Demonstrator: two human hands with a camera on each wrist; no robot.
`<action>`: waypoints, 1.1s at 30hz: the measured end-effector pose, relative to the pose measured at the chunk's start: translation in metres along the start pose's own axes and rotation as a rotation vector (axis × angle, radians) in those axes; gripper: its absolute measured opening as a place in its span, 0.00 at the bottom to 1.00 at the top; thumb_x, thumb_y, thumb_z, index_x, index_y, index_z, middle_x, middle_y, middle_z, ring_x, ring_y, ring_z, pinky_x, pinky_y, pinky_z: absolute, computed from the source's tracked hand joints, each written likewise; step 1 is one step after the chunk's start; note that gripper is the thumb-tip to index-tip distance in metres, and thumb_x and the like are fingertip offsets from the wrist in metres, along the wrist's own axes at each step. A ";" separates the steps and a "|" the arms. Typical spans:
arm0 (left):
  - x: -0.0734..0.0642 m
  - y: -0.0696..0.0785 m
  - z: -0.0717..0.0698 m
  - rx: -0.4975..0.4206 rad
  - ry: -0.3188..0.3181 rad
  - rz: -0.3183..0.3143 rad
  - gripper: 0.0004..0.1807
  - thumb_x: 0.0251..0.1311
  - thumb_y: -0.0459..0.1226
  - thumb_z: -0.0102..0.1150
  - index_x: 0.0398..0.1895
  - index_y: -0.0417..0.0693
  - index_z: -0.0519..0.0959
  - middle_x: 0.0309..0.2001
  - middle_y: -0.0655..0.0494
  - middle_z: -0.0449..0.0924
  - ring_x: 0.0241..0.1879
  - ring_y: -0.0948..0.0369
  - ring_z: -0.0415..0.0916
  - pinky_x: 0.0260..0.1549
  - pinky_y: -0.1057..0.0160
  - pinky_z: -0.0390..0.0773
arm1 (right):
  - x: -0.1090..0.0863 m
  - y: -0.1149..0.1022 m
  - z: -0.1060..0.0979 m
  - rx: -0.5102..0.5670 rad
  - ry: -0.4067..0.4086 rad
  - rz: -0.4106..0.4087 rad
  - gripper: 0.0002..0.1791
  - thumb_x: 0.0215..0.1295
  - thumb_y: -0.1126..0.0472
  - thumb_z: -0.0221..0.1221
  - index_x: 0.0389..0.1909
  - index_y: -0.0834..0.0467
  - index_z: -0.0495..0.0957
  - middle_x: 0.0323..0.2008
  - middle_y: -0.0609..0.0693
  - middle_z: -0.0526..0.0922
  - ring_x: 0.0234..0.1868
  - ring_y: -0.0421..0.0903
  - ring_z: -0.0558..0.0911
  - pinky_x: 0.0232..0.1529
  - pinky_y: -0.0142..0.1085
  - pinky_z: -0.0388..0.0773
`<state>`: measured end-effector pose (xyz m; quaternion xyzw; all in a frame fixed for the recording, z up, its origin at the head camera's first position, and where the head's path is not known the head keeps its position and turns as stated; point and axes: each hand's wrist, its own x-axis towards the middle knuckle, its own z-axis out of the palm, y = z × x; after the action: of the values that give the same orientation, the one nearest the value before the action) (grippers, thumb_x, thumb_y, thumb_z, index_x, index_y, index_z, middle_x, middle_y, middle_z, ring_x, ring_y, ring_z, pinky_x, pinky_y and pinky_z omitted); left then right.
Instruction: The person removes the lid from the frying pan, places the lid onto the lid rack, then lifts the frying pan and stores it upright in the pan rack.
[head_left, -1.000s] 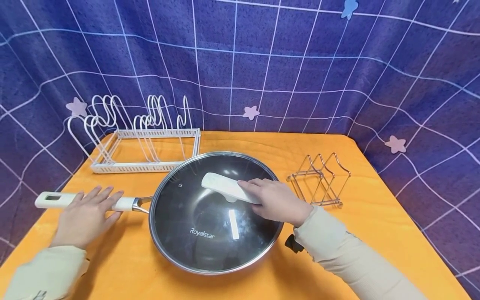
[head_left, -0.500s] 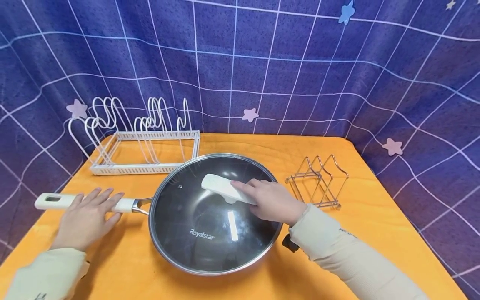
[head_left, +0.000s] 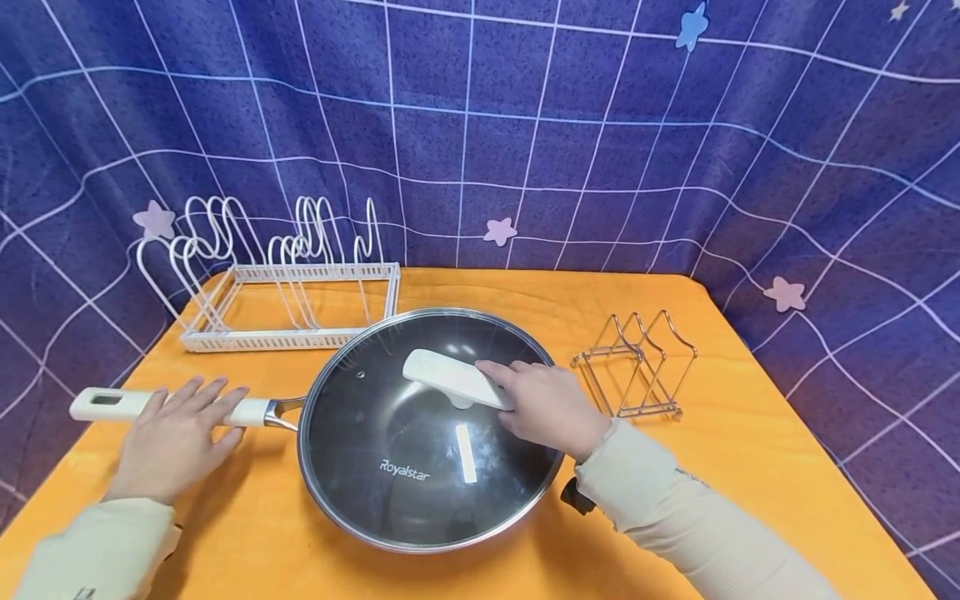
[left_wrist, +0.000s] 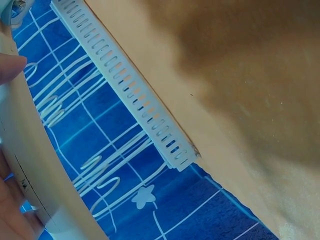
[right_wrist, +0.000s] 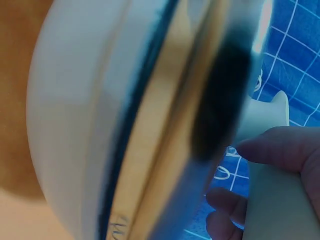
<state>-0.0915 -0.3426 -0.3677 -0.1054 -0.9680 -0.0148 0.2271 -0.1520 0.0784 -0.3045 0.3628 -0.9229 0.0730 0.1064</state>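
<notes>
A wok (right_wrist: 70, 110) with a white outer body sits on the orange table in front of me. Its dark glass lid (head_left: 352, 450), marked "Royalstar", covers it. At the left, my left hand (head_left: 176, 433) lies across the wok's cream handle (head_left: 251, 410), fingers extended over it and thumb on the near side. In the left wrist view this handle (left_wrist: 35, 165) runs down the left edge. My right hand (head_left: 551, 408) holds the right end of the lid's white bar knob (head_left: 450, 375), thumb on one side and fingers on the other, as the right wrist view also shows.
Behind the wok at the left stands a white wire rack (head_left: 270, 340) with tall loops. A small metal wire rack (head_left: 648, 408) stands to the right of the wok. A blue gridded curtain (head_left: 570, 150) hangs behind the orange-covered table (head_left: 750, 467).
Both hands keep their places on the wok handle and the lid knob. The right forearm has shifted slightly left, and the head view has tilted a little.
</notes>
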 end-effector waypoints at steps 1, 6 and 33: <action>0.000 0.000 0.000 0.000 0.002 0.001 0.28 0.40 0.40 0.68 0.49 0.39 0.78 0.52 0.33 0.76 0.53 0.34 0.69 0.56 0.33 0.57 | 0.000 0.000 0.000 -0.005 0.001 0.011 0.34 0.50 0.58 0.69 0.61 0.52 0.74 0.32 0.49 0.82 0.28 0.45 0.79 0.23 0.38 0.74; -0.001 -0.002 0.000 0.000 0.001 -0.002 0.28 0.40 0.40 0.68 0.49 0.40 0.78 0.52 0.33 0.76 0.53 0.34 0.68 0.57 0.33 0.57 | 0.001 -0.003 -0.001 -0.003 0.004 0.035 0.33 0.49 0.58 0.70 0.60 0.49 0.75 0.31 0.49 0.81 0.27 0.45 0.78 0.21 0.38 0.73; -0.002 0.001 -0.003 0.037 -0.022 -0.003 0.26 0.44 0.44 0.68 0.51 0.47 0.80 0.51 0.36 0.78 0.53 0.36 0.70 0.54 0.34 0.61 | -0.006 0.003 0.001 0.025 0.122 0.029 0.31 0.42 0.64 0.68 0.54 0.50 0.81 0.23 0.47 0.77 0.19 0.43 0.72 0.12 0.34 0.61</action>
<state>-0.0880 -0.3424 -0.3659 -0.0999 -0.9707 0.0040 0.2184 -0.1500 0.0847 -0.3072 0.3456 -0.9188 0.1079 0.1570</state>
